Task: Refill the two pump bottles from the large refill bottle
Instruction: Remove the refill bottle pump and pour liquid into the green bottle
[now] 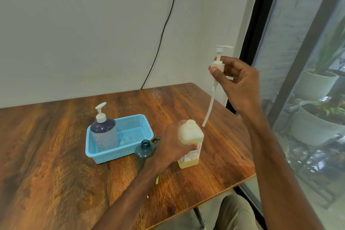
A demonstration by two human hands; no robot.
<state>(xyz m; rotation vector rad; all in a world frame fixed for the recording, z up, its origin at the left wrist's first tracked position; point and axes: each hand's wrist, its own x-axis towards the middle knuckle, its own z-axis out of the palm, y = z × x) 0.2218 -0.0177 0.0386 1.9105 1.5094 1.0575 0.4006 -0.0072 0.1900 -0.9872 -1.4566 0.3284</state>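
My left hand [174, 147] grips a square, pale yellow bottle [190, 136] that stands on the wooden table [56, 164] with its neck uncovered. My right hand [237, 82] pinches the collar of a white pump head [218, 63] and holds it in the air above and to the right of that bottle; its long dip tube [210, 106] hangs down clear of the neck. A dark teal bottle [144, 152] with no cap stands just left of my left wrist. A blue-grey pump bottle [104, 132] stands in a light blue basket [130, 145].
The table's right edge runs close to a glass window [308, 61] with potted plants behind it. A black cable [164, 30] hangs down the white wall. A small yellow thing [157, 180] lies on the table under my left forearm.
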